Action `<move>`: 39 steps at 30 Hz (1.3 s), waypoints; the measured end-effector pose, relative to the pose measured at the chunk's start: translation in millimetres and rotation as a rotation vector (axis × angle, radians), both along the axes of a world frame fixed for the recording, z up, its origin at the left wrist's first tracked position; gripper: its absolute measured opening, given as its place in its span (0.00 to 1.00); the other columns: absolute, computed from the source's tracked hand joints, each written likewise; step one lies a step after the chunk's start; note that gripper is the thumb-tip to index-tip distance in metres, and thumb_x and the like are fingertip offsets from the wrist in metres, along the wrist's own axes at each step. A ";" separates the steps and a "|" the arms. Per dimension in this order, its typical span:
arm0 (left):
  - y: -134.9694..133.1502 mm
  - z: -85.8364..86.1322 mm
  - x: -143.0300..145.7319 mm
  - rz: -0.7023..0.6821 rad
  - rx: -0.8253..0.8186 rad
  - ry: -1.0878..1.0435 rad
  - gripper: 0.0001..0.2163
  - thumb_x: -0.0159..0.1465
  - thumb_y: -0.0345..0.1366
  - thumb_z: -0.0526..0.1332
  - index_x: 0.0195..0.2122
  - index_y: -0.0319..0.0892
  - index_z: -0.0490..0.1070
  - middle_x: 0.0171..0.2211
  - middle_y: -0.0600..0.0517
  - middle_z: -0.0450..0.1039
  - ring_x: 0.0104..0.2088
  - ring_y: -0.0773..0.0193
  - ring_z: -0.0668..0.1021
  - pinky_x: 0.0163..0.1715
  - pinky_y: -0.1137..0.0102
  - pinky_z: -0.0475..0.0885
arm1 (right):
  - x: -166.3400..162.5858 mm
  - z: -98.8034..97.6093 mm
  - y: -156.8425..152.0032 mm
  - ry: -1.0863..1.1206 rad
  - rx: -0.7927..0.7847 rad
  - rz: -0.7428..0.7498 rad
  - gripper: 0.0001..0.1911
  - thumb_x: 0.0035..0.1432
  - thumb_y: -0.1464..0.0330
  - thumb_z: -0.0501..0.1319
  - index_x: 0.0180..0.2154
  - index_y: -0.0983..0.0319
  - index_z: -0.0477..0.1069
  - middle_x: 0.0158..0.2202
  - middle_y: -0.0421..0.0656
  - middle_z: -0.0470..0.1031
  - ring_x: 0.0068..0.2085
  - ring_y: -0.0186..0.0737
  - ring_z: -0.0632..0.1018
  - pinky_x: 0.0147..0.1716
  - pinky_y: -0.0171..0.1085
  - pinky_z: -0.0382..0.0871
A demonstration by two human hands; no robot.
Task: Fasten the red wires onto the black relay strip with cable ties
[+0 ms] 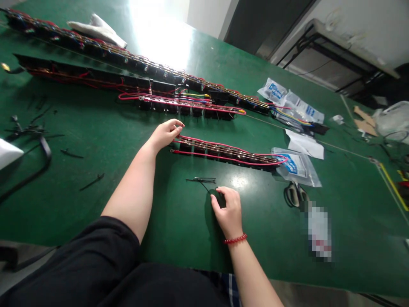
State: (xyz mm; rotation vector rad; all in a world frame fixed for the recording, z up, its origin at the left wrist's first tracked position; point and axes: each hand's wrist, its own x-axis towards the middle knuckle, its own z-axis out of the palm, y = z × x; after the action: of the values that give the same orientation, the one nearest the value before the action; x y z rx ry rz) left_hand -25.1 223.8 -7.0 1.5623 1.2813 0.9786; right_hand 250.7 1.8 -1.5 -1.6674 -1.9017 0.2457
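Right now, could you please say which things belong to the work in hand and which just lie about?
Likely in use:
nearest red-wired strip, at left hand
cable ties, by right hand

Apparently idle:
scissors
white cloth
white paper

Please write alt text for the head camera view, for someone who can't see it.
A person's left hand is at the near-left end of a short black strip edged with red wire, while the right hand is beside thin black ties on a green table. Longer wired strips lie beyond; scissors lie to the right.
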 end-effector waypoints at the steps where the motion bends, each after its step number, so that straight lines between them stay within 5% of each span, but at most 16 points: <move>1: -0.1 0.0 0.2 0.007 0.000 0.001 0.13 0.63 0.43 0.60 0.44 0.43 0.74 0.23 0.56 0.69 0.24 0.68 0.70 0.27 0.73 0.64 | -3.2 1.5 3.0 0.002 -0.012 0.015 0.08 0.60 0.64 0.62 0.42 0.58 0.72 0.42 0.47 0.78 0.46 0.48 0.76 0.48 0.51 0.72; 19: -3.9 9.6 3.1 0.013 -0.037 -0.004 0.10 0.63 0.42 0.60 0.40 0.42 0.75 0.26 0.54 0.69 0.27 0.69 0.70 0.28 0.73 0.64 | -2.0 0.6 41.6 0.143 -0.080 -0.019 0.05 0.60 0.67 0.61 0.38 0.59 0.74 0.39 0.46 0.77 0.43 0.45 0.75 0.45 0.46 0.72; 39: -1.7 3.0 1.7 0.006 -0.035 0.034 0.12 0.64 0.42 0.58 0.42 0.41 0.76 0.31 0.52 0.74 0.31 0.66 0.74 0.31 0.71 0.66 | -2.2 0.1 40.4 0.128 -0.102 -0.012 0.03 0.61 0.70 0.60 0.33 0.59 0.71 0.35 0.43 0.77 0.39 0.43 0.74 0.43 0.43 0.68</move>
State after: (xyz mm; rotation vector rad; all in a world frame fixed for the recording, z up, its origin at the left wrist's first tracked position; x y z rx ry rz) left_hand -23.4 222.1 -4.0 1.5550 1.3210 0.9321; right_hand 248.5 42.2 -1.4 -1.6858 -1.8103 0.4406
